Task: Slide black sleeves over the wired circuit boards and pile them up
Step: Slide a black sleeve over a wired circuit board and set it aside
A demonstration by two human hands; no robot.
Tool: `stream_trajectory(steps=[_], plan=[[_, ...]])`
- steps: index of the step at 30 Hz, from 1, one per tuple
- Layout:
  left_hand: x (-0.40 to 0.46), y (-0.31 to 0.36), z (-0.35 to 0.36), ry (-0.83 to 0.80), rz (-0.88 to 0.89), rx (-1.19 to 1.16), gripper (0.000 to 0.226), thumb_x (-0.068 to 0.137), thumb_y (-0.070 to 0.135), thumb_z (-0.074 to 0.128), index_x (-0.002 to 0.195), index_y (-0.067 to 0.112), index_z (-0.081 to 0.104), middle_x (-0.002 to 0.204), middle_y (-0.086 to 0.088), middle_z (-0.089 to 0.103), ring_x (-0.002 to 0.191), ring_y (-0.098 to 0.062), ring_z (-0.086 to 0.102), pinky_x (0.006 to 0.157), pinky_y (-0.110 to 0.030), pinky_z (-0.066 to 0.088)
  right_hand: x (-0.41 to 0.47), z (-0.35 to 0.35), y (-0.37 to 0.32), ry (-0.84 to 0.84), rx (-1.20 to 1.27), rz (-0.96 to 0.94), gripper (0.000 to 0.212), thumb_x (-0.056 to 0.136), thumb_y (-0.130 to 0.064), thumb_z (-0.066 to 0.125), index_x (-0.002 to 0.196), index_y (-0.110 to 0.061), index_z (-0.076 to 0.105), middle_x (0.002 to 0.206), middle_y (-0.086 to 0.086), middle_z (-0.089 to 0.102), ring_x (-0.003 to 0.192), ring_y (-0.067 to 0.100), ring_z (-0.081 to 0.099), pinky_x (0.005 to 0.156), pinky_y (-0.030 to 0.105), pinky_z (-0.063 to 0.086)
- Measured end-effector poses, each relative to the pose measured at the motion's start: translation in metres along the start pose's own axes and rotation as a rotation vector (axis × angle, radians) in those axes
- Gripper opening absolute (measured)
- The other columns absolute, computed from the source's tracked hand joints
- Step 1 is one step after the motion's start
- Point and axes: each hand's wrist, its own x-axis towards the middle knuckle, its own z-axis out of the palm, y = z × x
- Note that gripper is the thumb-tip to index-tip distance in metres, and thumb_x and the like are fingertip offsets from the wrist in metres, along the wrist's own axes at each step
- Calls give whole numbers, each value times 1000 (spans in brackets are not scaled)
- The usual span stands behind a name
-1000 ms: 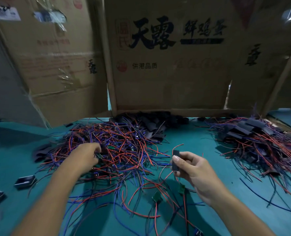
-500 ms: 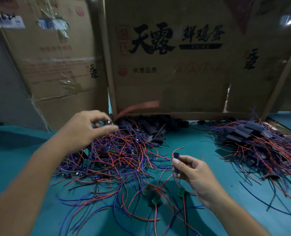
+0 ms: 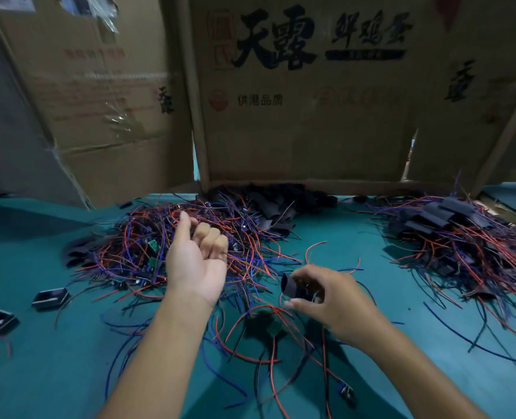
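The desk (image 3: 39, 373) wears a smooth, matt teal covering. Behind it stand brown corrugated cardboard boxes (image 3: 305, 137), dull and creased, one patched with glossy clear tape (image 3: 120, 119). The sleeve (image 3: 293, 286) looks matt black and pliable. The tangled wires (image 3: 166, 237) have smooth red and blue plastic insulation with a faint sheen.

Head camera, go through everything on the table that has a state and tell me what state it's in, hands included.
Left hand: palm up, fingers curled, nothing visible in it.
Right hand: pinches a black sleeve, open end facing left.
Middle pile: wired boards, bare.
Right pile: boards sleeved, stacked.
Loose sleeves: heaped by the cardboard.
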Motion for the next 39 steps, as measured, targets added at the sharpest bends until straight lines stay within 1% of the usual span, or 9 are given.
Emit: stream_trajectory(steps=[3, 6, 9, 13, 18, 20, 25, 30, 39], plan=[[2, 5, -6, 32, 56, -60, 37, 105, 35, 43, 72, 18, 40, 54, 7, 22, 40, -9, 18, 36, -21, 22, -2, 0, -8, -1, -40, -54, 26, 76, -44, 80, 92, -40, 59, 82, -19, 64, 81, -2, 55, 68, 9, 40], [0, 4, -6, 34, 115, -45, 37, 105, 36, 43, 72, 18, 39, 55, 7, 22, 43, -9, 18, 38, -22, 24, -6, 6, -17, 91, 12, -55, 27, 75, -46, 80, 84, -36, 58, 70, -19, 60, 67, 0, 52, 59, 11, 38], [-4, 6, -3, 2, 236, 51, 36, 106, 35, 43, 74, 19, 39, 57, 7, 22, 46, -10, 17, 41, -23, 22, -12, 17, -28, 202, 44, -37, 33, 72, -49, 81, 82, -25, 61, 60, -9, 58, 55, 8, 46, 51, 20, 39], [-11, 8, 1, -79, 346, 161, 36, 106, 34, 42, 72, 20, 38, 59, 5, 20, 49, -12, 15, 46, -25, 19, -21, 24, -39, 240, 39, -44, 35, 74, -55, 76, 84, -25, 62, 57, -13, 54, 53, 7, 47, 50, 15, 34], [-16, 10, 5, -157, 437, 273, 36, 107, 34, 39, 73, 22, 35, 60, 3, 18, 51, -13, 13, 46, -26, 18, -26, 26, -49, 281, -50, -36, 40, 75, -63, 68, 83, -24, 61, 62, -12, 61, 54, 7, 45, 57, 32, 48], [-18, 9, 7, -194, 462, 307, 35, 107, 34, 38, 73, 22, 35, 59, 3, 17, 50, -13, 13, 45, -26, 18, -26, 26, -52, 291, -21, -13, 38, 75, -60, 72, 81, -23, 63, 59, -14, 60, 52, 7, 46, 56, 31, 48], [-24, 3, 10, -268, 460, 348, 32, 106, 34, 37, 76, 22, 36, 60, 2, 15, 49, -12, 12, 44, -25, 19, -25, 23, -53, 325, -54, 22, 35, 73, -56, 77, 77, -24, 65, 49, -23, 42, 51, 5, 43, 53, 20, 36], [-29, -3, 9, -309, 388, 317, 30, 104, 36, 38, 78, 23, 40, 58, 6, 20, 47, -10, 14, 43, -24, 18, -23, 24, -49, 287, -75, 97, 43, 74, -63, 69, 86, -22, 67, 62, -10, 61, 60, 13, 45, 61, 26, 37], [-31, -6, 9, -325, 329, 292, 30, 105, 36, 37, 79, 23, 43, 60, 4, 15, 48, -10, 13, 44, -24, 17, -18, 23, -40, 322, -80, 174, 42, 75, -60, 70, 90, -22, 63, 74, -5, 71, 71, 23, 62, 67, 35, 50]])
